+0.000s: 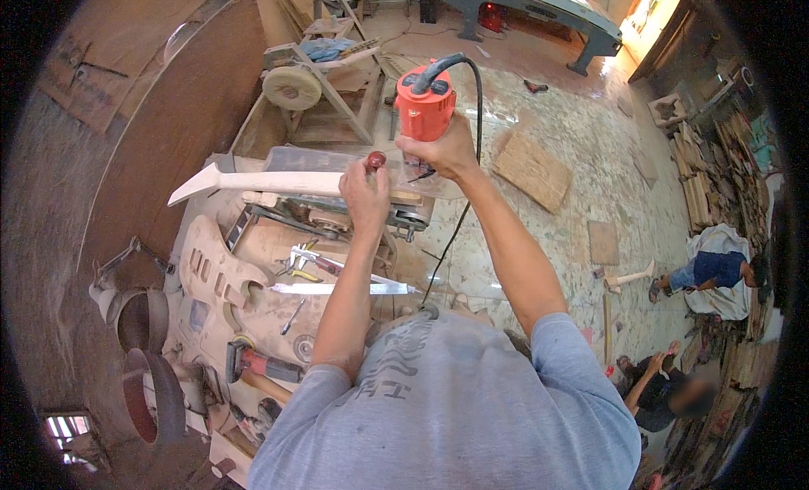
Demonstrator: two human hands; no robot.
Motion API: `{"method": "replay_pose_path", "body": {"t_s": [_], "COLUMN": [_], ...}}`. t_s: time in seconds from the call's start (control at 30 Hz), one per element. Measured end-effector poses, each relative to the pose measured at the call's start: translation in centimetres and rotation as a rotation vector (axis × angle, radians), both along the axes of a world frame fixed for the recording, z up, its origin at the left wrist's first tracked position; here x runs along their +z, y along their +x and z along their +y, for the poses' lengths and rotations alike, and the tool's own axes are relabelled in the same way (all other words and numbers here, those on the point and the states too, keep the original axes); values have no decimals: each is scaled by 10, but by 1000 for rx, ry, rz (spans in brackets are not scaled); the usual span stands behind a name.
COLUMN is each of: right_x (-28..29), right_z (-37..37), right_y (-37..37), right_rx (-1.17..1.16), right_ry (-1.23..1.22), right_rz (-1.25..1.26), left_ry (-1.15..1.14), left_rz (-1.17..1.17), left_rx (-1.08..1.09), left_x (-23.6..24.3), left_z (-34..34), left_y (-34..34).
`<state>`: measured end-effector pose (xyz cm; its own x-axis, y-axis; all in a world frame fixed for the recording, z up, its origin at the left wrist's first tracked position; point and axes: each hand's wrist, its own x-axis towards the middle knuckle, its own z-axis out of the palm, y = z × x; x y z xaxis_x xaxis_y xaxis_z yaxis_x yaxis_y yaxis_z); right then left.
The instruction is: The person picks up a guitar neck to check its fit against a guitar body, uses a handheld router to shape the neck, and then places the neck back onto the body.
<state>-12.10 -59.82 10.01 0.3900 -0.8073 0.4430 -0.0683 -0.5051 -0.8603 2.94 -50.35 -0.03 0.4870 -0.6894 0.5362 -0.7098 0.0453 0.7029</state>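
Observation:
My right hand (440,150) is wrapped round the lower body of an orange-red handheld router (425,111), held upright with a black cord leaving its top. The router's base is partly hidden behind my fingers, at the right end of a pale wooden guitar neck (278,182). On that neck lies my left hand (366,191), its fingers closed about a dark red round knob (376,160). What the knob belongs to is hidden. The neck's angled headstock points left. Beneath it sits a machine with a metal bed (324,220).
A dusty bench at left holds a guitar body (215,258), pliers (303,262), a white ruler (345,289) and a red-grey power tool (261,364). Sanding belts (154,397) hang beside it. A wooden board (533,168) lies on the floor. Two people (712,275) are at right.

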Motion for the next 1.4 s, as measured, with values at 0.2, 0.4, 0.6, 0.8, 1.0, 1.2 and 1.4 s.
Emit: {"method": "replay_pose_path", "body": {"t_s": [0.2,0.4,0.6,0.8,1.0,1.2,1.4], "right_x": [-5,3,-2,-3,3,-2,4], "right_z": [-8,-2,-4,-3,0,-6,0], "right_y": [2,3,3,2,0,1,2], "right_rx": [45,90,42,28,28,82,85], "right_ry": [28,146,0,-10,-10,91,56], "right_rz": [-38,-5,-34,-26,-2,-1,-43], "left_ry": [-31,-54,-40,-25,-4,-34,-45], "left_rz": [4,0,5,20,13,32,32], "left_rx": [-6,17,-2,-3,-2,11,-1], "left_x": [-2,-4,-2,0,1,-1,-2], "left_z": [-1,-1,0,1,1,0,1], "left_y": [1,3,2,1,1,1,2]}}
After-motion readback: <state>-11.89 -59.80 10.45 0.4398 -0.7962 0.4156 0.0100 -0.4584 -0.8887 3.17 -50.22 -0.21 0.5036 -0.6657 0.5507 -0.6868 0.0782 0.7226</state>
